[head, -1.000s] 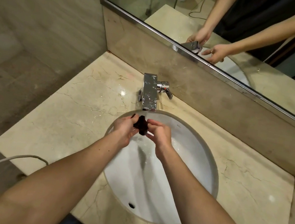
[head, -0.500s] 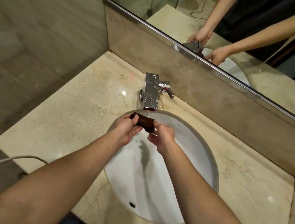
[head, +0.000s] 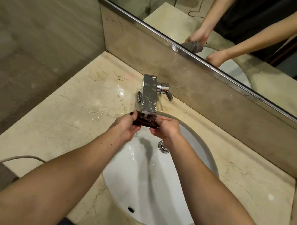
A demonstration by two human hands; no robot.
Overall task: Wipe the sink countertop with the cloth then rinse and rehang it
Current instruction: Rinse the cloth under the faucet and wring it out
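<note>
So the dark brown cloth point(head: 145, 121) is bunched into a short roll right under the spout of the tap point(head: 149, 94), over the back edge of the sink point(head: 168, 195). The left hand point(head: 126, 126) has its fingers curled round the left end and the right hand point(head: 166, 128) is pinching the right end, so both have a grip on it. It looks like a thin stream is hitting the middle, but it's hard to be sure.

Handling-wise I'd guess it's small, soft and floppy, heavier now it's soaked, and drippy. Gripping both ends like this seems the way to go, since it's set up for a twist to wring it out. The surface point(head: 58, 126) near the tap has puddles on it, so drips could mean re-wiping.
</note>
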